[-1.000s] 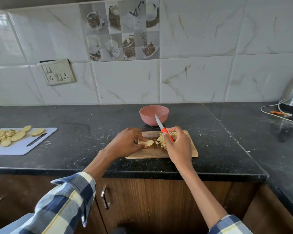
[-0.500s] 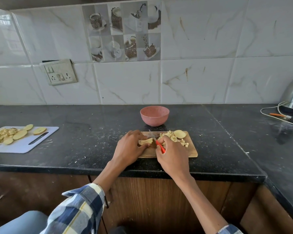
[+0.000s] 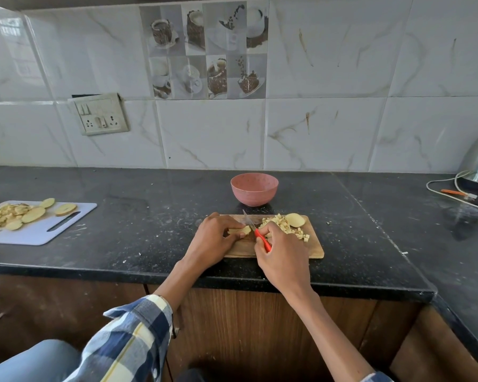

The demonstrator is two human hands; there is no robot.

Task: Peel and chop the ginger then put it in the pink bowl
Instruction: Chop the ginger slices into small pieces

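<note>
Head camera looks down on my two hands working over the small rectangular wooden chopping board [image 3: 313, 250] at the front edge of the black speckled stone counter [image 3: 149, 230]. My left hand [image 3: 214, 239] has its fingers curled down on a pale peeled slice of ginger [image 3: 239, 230], pinning it to the board. My right hand [image 3: 283, 256] is wrapped round the orange handle of a small steel-bladed knife [image 3: 253, 227], whose blade sits just beside my left fingertips. Diced ginger cubes [image 3: 283, 226] lie heaped on the board's far right, with one uncut ginger round [image 3: 295, 220] touching the heap. A round pink bowl [image 3: 254, 188] stands just behind the board.
</note>
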